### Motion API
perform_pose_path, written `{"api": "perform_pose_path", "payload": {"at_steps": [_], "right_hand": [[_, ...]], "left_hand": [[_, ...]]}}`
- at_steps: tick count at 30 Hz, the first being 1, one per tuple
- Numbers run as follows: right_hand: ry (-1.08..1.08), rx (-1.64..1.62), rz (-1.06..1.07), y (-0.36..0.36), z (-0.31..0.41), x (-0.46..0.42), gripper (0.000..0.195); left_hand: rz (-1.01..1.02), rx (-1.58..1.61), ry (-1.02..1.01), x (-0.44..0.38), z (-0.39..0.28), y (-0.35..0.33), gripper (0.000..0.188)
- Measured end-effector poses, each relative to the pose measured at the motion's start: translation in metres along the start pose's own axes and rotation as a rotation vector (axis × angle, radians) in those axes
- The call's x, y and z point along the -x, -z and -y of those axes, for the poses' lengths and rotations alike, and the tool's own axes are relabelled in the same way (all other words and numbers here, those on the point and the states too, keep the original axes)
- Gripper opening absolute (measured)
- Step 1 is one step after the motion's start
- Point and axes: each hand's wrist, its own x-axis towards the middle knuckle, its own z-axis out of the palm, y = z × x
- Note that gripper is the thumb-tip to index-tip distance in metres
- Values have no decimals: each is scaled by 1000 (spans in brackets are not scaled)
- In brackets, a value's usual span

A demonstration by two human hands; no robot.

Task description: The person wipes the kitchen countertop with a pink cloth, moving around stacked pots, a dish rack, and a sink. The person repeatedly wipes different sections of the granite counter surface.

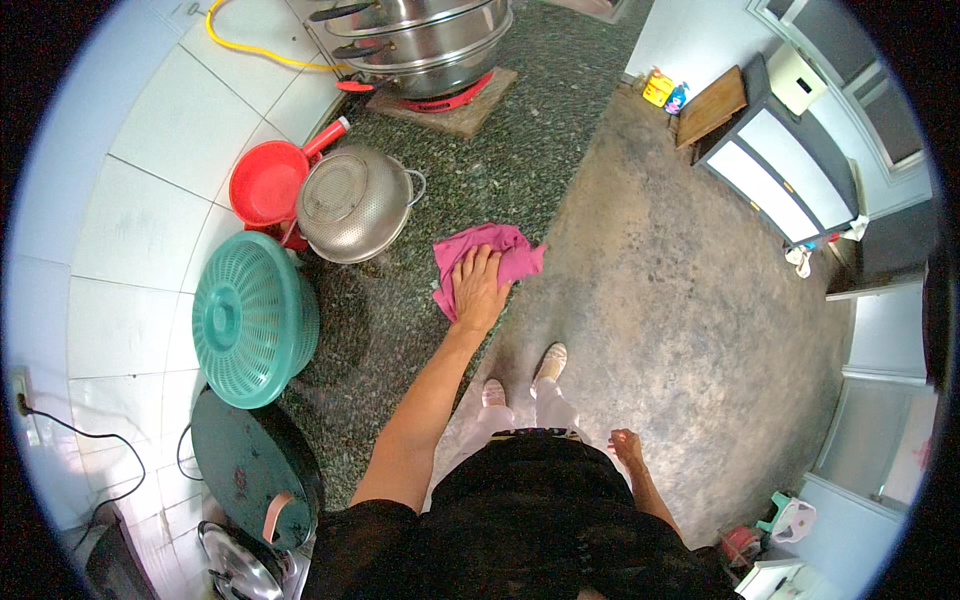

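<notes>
My left hand (480, 289) presses down, palm first, on a crumpled pink cloth (521, 259) at the front edge of the dark speckled stone countertop (375, 330). Part of the cloth juts out past that edge over the floor. My right hand (625, 446) hangs low beside my body, fingers curled, with nothing visible in it. Beyond the cloth, to its left, an upturned perforated metal colander (356, 202) rests on the counter. A red plastic ladle (270, 184) sits behind the colander against the tiles.
A green plastic basket with lid (247, 319) and a round dark electric pan (251, 472) stand along the wall. Stacked steamer pots (427, 45) stand on a board (480, 112) at the far end. Across the concrete floor (675, 300) is a white-fronted cabinet (780, 169).
</notes>
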Motion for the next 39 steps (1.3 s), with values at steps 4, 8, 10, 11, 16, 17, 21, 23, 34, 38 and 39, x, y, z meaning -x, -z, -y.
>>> {"api": "perform_pose_path", "payload": {"at_steps": [4,8,10,11,16,17,21,23,34,38,39], "right_hand": [[-116,24,0,3,-25,11,28],[-96,34,18,-6,-15,13,25],[-67,-57,8,-3,-15,5,25],[-50,-105,4,-4,-16,2,24],[221,231,110,-15,35,-7,31],[153,126,101,-19,44,-5,31],[-15,-80,62,-29,83,10,33],[-14,-57,64,-28,79,13,33],[-118,67,34,-7,-2,21,33],[-58,-52,105,-23,11,13,31],[-36,-97,128,-27,14,8,31]], "left_hand": [[87,13,-60,76,14,26,64],[251,-4,56,196,31,81,69],[298,5,79,265,37,100,72],[321,18,86,295,41,107,73],[287,14,89,326,49,114,77],[249,29,85,312,50,107,77],[245,-49,49,206,52,92,75],[156,-27,5,147,60,73,70],[26,-58,94,126,100,69,61],[55,-92,228,247,108,111,62],[36,-109,258,276,113,117,63]]}}
